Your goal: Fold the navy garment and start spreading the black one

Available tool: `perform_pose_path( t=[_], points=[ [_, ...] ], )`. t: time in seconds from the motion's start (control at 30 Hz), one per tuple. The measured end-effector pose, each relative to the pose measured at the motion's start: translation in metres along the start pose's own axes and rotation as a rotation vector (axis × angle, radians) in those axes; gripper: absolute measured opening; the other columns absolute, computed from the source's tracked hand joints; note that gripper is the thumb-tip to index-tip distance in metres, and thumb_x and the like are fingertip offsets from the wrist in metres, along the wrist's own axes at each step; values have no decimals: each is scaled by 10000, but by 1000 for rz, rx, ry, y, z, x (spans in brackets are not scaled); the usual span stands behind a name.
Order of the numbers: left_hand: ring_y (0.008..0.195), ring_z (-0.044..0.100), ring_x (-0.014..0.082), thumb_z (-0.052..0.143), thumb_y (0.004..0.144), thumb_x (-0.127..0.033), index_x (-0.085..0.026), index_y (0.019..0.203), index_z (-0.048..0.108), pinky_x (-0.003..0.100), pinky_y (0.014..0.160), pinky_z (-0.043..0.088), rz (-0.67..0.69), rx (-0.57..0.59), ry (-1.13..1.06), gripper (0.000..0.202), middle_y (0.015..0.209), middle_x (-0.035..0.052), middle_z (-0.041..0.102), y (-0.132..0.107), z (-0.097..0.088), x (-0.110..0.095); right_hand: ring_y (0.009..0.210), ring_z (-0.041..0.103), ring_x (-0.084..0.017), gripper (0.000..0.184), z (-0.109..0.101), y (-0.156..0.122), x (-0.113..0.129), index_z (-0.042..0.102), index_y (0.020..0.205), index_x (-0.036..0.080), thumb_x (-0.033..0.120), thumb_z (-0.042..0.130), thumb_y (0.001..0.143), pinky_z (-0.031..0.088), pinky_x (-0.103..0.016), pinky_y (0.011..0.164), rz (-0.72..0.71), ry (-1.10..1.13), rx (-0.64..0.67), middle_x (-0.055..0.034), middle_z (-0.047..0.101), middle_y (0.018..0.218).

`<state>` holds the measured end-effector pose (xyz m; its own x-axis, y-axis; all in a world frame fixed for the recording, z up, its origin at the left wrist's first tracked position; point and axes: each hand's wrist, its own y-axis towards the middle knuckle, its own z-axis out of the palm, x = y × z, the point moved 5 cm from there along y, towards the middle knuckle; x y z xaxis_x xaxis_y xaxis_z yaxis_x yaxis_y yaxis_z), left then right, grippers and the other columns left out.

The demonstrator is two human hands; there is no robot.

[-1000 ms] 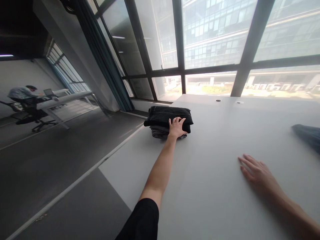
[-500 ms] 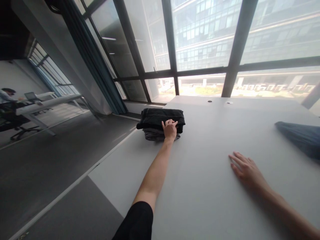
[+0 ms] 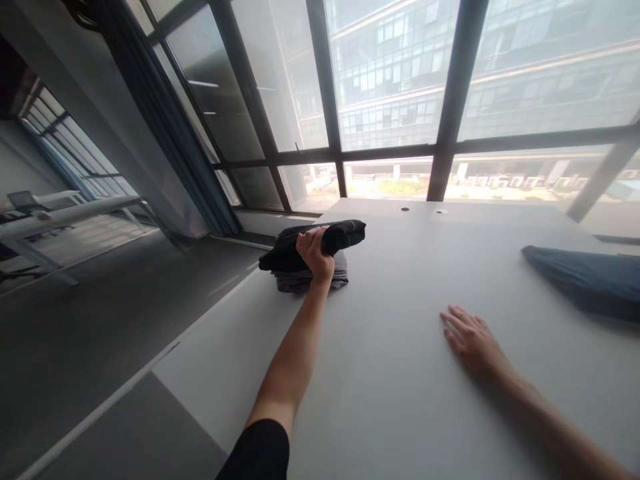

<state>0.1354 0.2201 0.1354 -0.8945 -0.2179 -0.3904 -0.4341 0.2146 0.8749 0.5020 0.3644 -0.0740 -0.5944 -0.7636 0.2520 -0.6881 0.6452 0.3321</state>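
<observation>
My left hand (image 3: 315,253) grips the top of a folded black garment (image 3: 347,235), probably denim, and its fold rises and bends in my grasp. Beneath it lies a folded grey garment (image 3: 320,281), still flat on the white table (image 3: 400,400). My right hand (image 3: 473,343) rests palm-down on the tabletop, fingers spread and holding nothing. A folded dark blue cloth (image 3: 585,280) lies to its right, at the edge of view, without touching it.
Two small round grommets (image 3: 404,209) sit near the table's far edge, beyond which stand tall framed windows and a dark blue curtain (image 3: 160,127). The table's left edge drops to a grey floor (image 3: 110,313). Another desk (image 3: 60,215) stands far left.
My left hand has closed on the black garment and raised part of it off the grey one. The view has shifted, moving the co-worker out of sight and bringing more of the blue cloth in.
</observation>
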Motion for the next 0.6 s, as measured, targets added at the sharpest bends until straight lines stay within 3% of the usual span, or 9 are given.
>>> perform_pose_path(
  t=[0.1,0.2,0.33,0.47,0.6],
  points=[
    [1138,614,233,486,972,-170,-201,1083,727,461,1199,260,53,-24,-92,266,1082,80,710,1,-6,-24,1423,470,-316,458,0,1,0,655,1356,225,387,413,1003,350,-591,1172,-2,26,-5,-130,523,1525],
    [1151,617,241,491,986,-213,-224,1076,739,480,1212,241,106,10,-221,265,1069,66,708,-15,-2,-56,1390,509,-318,477,-2,3,-1,607,1396,208,404,432,997,334,-596,1181,36,138,-45,-148,558,1488],
    [1182,625,235,482,999,-264,-323,1099,768,459,1241,191,128,271,-404,308,1051,29,728,-69,20,-103,1347,553,-304,627,-15,4,-11,428,1533,186,478,499,983,400,-531,1154,159,482,-161,-176,579,1457],
    [1153,645,209,503,984,-266,-383,1137,765,436,1249,170,225,607,-608,326,1071,0,748,-136,40,-144,1389,516,-296,717,-31,0,-25,258,1618,214,421,489,971,459,-470,1110,230,834,-274,-176,447,1576],
    [1110,658,199,490,996,-303,-376,1131,769,428,1236,197,253,704,-706,318,1077,12,751,-167,43,-153,1410,483,-315,569,-43,-3,-34,560,1434,207,330,520,880,370,-476,1184,254,890,-324,-121,541,1510]
  ],
)
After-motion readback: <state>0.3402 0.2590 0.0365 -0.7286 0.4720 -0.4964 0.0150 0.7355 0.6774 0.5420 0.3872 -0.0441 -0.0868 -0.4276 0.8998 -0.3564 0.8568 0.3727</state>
